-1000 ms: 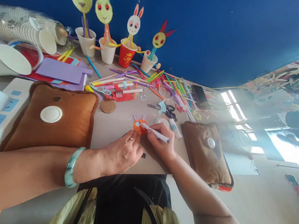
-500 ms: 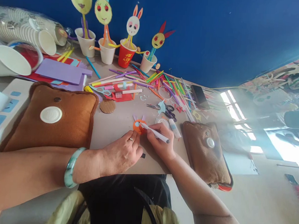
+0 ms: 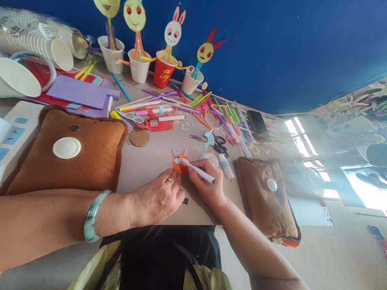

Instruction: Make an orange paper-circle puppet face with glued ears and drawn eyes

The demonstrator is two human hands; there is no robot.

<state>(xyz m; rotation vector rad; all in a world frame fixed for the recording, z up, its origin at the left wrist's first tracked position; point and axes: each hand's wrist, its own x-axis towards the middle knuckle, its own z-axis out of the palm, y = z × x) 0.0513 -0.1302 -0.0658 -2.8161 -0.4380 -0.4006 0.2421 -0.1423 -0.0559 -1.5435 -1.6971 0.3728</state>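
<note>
On the table lies a small orange paper disc (image 3: pixel 180 167) with two purple strips at its top and a light blue dot (image 3: pixel 177 160). My left hand (image 3: pixel 158 197) presses it down with bent fingers held together, covering its lower edge. A white marker (image 3: pixel 202 174) is gripped in my right hand (image 3: pixel 212 187), its tip at the blue dot. Beside my left thumb a black marker cap (image 3: pixel 185 201) shows in part.
Paper cups with face figures, one of them red (image 3: pixel 163 72), stand along the wall. Coloured sticks (image 3: pixel 211 105), scissors (image 3: pixel 217 144) and a glue bottle (image 3: pixel 225 166) lie beyond my hands. Brown cushions flank the work area, left (image 3: pixel 91 170) and right (image 3: pixel 261 205). A cardboard disc (image 3: pixel 140 138) lies left.
The marker's rear end has shifted slightly left and up with my right hand, its tip staying at the blue dot. My left hand has kept its place on the disc.
</note>
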